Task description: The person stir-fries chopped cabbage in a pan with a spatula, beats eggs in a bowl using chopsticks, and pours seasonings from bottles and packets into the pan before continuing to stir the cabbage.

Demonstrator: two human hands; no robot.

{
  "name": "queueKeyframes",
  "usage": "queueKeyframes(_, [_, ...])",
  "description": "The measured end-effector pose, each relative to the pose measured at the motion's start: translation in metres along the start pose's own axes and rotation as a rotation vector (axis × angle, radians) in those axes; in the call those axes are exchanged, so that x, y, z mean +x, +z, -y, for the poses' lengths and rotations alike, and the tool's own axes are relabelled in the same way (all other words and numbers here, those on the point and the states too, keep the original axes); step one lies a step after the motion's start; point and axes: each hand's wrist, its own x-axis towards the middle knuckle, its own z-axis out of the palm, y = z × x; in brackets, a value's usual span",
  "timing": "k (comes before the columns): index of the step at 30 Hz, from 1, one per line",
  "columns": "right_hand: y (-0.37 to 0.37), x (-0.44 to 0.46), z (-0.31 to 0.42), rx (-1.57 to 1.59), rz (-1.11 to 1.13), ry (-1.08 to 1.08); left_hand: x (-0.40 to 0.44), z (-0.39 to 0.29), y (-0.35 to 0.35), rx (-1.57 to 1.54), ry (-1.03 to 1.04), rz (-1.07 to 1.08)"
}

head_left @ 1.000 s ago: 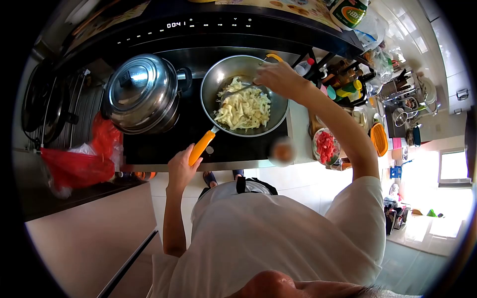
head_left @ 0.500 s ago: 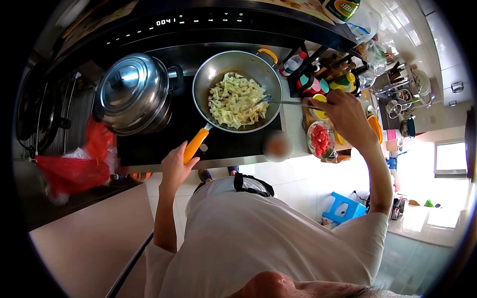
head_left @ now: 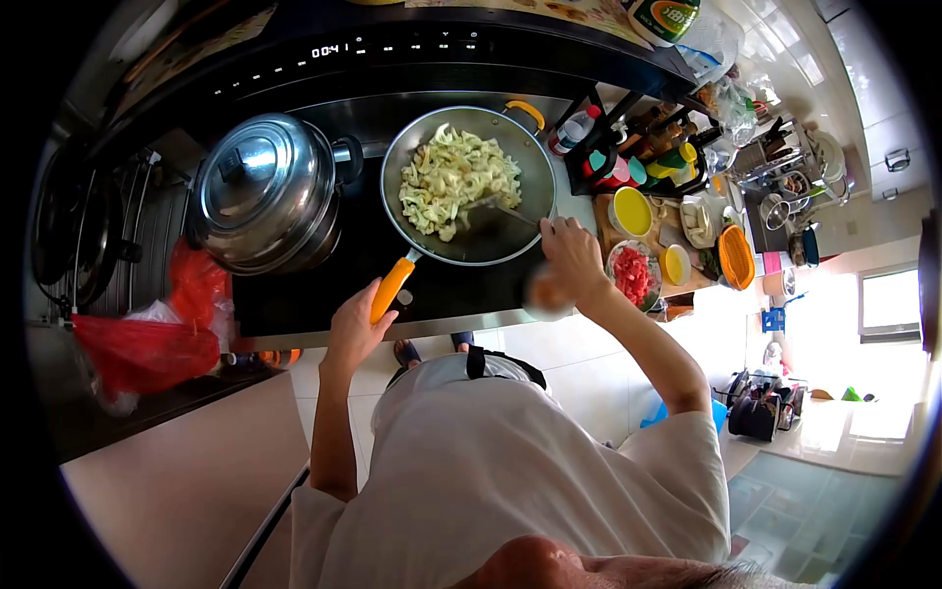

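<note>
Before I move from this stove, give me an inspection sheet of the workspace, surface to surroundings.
Surface: black cooktop, carrying a lidded pot to the left of the pan.
Job's things: chopped pale vegetables in the pan; utensil reaching in among them.
Clutter: red plastic bags at left; dish of red pieces, yellow bowl and orange basket at right.
Hands: left hand closed around the pan's orange handle; right hand gripping the utensil at the pan's right rim.
Cables: nothing seen clearly.
Surroundings: bottles right of the pan; pale floor below; bright window far right.
</note>
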Motion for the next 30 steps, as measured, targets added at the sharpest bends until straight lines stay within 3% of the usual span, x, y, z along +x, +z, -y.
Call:
queueKeyframes(4, [-0.026,-0.001,-0.005,-0.151,-0.127,-0.091,0.000,0.002,0.000,-0.014,0.017,-0.011])
queueKeyframes(9, [-0.103,-0.021,0.016,0.013,0.043,-0.186,-0.001,0.001,0.002,-0.016,0.006,-0.012])
queueKeyframes(12, [-0.094,-0.011,0.045,-0.074,0.071,-0.229,-0.002,0.005,0.006,-0.009,0.029,-0.036])
queueKeyframes(14, [-0.069,-0.004,0.064,-0.120,-0.058,-0.288,-0.003,0.006,0.005,-0.005,0.028,-0.040])
queueKeyframes(19, [-0.029,0.040,0.082,-0.196,-0.143,-0.235,-0.004,0.005,0.004,0.003,0.033,-0.041])
queueKeyframes(27, [-0.095,0.027,-0.014,0.068,-0.056,-0.072,-0.005,0.006,0.003,-0.052,0.051,-0.060])
queueKeyframes(30, [-0.116,0.020,-0.050,-0.012,-0.020,0.016,-0.004,0.008,0.006,-0.055,0.073,-0.080])
